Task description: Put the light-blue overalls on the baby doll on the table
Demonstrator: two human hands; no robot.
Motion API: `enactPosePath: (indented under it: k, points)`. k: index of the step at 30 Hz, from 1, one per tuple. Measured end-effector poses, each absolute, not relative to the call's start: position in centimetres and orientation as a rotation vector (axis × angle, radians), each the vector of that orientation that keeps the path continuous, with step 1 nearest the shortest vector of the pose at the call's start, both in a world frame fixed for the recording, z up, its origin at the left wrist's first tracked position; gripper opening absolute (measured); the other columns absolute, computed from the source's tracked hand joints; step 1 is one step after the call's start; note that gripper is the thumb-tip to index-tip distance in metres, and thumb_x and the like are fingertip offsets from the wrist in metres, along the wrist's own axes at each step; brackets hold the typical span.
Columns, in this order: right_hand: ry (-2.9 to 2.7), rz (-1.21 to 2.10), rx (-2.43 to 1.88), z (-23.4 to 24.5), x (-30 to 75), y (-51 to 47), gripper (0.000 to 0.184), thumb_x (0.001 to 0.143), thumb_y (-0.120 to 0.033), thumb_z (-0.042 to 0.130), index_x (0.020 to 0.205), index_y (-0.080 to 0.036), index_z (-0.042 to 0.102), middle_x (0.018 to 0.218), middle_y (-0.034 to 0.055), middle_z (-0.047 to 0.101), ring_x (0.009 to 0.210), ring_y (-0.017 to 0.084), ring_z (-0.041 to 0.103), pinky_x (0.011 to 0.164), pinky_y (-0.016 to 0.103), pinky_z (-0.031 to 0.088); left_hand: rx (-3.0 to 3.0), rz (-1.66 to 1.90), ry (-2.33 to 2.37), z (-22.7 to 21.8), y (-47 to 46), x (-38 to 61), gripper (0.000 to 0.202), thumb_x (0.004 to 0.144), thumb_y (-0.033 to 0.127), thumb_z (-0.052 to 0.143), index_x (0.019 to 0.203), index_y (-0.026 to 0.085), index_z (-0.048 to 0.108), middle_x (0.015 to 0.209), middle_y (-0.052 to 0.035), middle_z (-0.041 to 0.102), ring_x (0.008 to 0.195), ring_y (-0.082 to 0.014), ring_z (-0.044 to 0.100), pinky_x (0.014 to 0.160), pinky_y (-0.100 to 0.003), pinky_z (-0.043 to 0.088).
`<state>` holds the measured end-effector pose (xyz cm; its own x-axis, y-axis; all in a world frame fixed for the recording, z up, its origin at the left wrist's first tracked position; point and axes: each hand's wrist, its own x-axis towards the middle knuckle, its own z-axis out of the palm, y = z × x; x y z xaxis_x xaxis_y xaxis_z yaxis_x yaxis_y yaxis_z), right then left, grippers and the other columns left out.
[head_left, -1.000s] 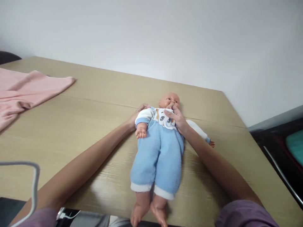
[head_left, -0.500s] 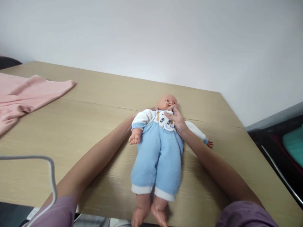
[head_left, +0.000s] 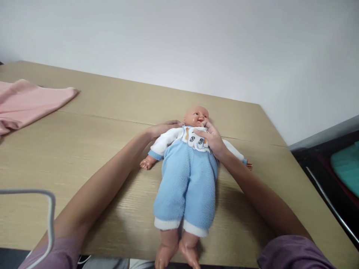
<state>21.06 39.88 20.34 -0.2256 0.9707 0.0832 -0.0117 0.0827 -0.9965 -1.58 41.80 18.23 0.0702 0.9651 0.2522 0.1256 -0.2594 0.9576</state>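
Observation:
A baby doll (head_left: 193,116) lies face up, its feet toward me. It wears a fuzzy outfit (head_left: 186,179) with blue trousers, white sleeves and an animal face on the chest. My left hand (head_left: 167,127) reaches over the doll's shoulder on the left, its fingers stretched out flat to the side of the neck. On the other side, my right hand (head_left: 213,140) grips the doll at the upper chest and collar. Its thumb lies over the chest and its forefinger is at the chin; the remaining fingers are mostly hidden.
A pink cloth (head_left: 30,102) lies on the wooden table (head_left: 112,101) at the left. A white cable (head_left: 50,213) hangs in the lower left foreground. Beyond the right edge is a dark item with a metal bar (head_left: 322,190) and green fabric (head_left: 347,168). A wall stands behind.
The doll's arm on the left has swung outward and down to the table. My left hand, mostly hidden before, now shows beside the neck. My right hand stays at the chest.

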Motion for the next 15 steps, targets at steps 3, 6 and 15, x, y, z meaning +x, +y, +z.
enactPosePath:
  k: [3,6,15]
  points:
    - [-1.801,1.019,-1.247,21.9,22.9,39.5,0.038,0.088,-0.053,0.084,0.093,-0.027,0.057,0.091,-0.0010,0.063,0.083,0.021,0.060,0.076,0.034,0.047,1.559,0.816,1.105,19.7,43.9,-4.3,0.048,0.090,0.066,0.087,0.094,0.018,0.083,0.096,-0.0114,0.082,0.084,-0.0288,0.076,0.071,-0.037,0.060]
    - [-2.106,0.803,-1.434,23.8,25.1,39.1,0.034,0.095,-0.058,0.081,0.106,-0.027,0.071,0.106,0.0044,0.077,0.095,0.028,0.067,0.082,0.037,0.047,1.601,0.579,1.178,21.1,44.8,-6.5,0.051,0.079,0.068,0.094,0.096,0.020,0.085,0.097,-0.0121,0.082,0.088,-0.0322,0.075,0.068,-0.035,0.055]
    - [-2.259,0.669,-1.541,24.0,27.8,38.4,0.045,0.105,-0.068,0.063,0.102,-0.025,0.075,0.104,0.0064,0.081,0.094,0.029,0.069,0.083,0.041,0.049,1.895,0.281,1.138,21.5,44.6,-7.2,0.082,0.073,0.080,0.081,0.133,0.025,0.078,0.138,-0.0110,0.080,0.128,-0.0385,0.071,0.100,-0.038,0.055]
